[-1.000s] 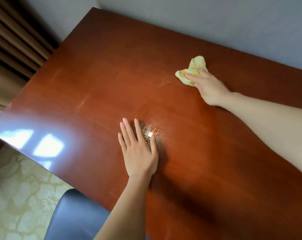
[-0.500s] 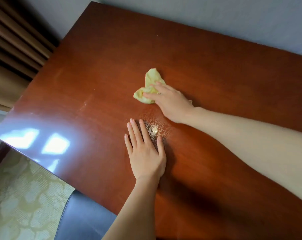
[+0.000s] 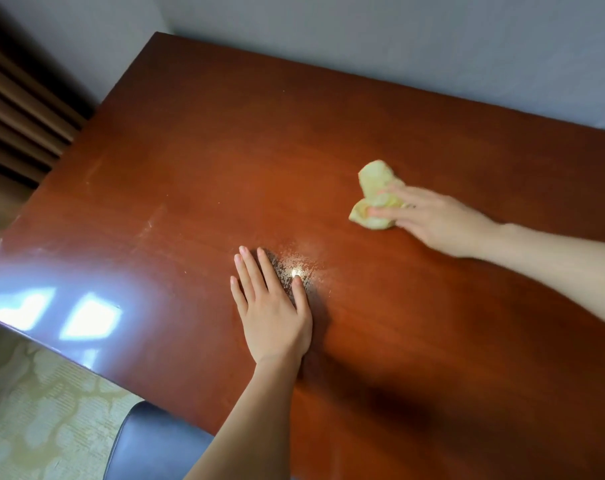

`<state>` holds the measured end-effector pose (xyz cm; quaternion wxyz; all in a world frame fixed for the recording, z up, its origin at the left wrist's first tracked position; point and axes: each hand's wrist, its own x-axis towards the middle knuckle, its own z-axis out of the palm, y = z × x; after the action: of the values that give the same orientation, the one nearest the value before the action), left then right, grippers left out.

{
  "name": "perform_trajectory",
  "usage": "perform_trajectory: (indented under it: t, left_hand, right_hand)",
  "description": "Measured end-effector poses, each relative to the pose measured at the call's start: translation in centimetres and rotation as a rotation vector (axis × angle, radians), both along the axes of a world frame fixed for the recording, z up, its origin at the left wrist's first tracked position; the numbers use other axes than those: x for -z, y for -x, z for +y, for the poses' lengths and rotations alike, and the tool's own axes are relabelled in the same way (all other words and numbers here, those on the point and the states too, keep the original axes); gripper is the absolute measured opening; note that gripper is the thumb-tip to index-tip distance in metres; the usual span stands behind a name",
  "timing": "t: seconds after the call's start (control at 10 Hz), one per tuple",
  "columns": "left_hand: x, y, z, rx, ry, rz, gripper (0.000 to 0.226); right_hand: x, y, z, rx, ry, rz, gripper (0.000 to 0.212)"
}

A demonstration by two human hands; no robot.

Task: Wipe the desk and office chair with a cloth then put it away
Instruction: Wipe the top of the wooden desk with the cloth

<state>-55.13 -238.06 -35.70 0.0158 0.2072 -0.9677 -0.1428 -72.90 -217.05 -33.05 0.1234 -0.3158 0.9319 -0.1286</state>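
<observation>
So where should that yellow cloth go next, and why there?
Probably a sweep back toward the left hand. The right hand presses the yellow cloth onto the desk well to the right, while a speckled, shiny patch sits by the left hand's fingertips and faint streaks show farther left. Those spots look unwiped.

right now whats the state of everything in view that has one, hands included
yellow cloth: crumpled, lying on the desk, pressed under the right hand's fingers
right hand: on the cloth, fingers extended over it, motion-blurred
left hand: flat on the desk, fingers straight, holding nothing
desk: glossy, smeared wet patch by the left fingertips
office chair: only a corner visible, below the near desk edge
curtain: hanging in folds
</observation>
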Motion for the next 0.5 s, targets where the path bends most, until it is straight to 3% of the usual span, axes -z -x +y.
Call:
perform_trajectory:
  t: [0.1, 0.3, 0.4, 0.5]
  left_hand:
    - [0.0, 0.0, 0.1, 0.002, -0.007, -0.006, 0.068]
    - [-0.1, 0.0, 0.2, 0.001, -0.009, 0.009, 0.068]
    - [-0.1, 0.2, 0.3, -0.001, -0.009, 0.021, 0.068]
    - [0.0, 0.2, 0.2, -0.006, -0.013, 0.037, 0.068]
  right_hand:
    - [0.0, 3.0, 4.1, 0.161, -0.008, 0.003, 0.044]
    - [0.3, 5.6, 0.6, 0.534, -0.006, 0.077, 0.047]
    - [0.7, 4.7, -2.2, 0.601, -0.011, 0.104, 0.049]
    - [1.0, 1.7, -4.4, 0.431, 0.029, 0.166, 0.049]
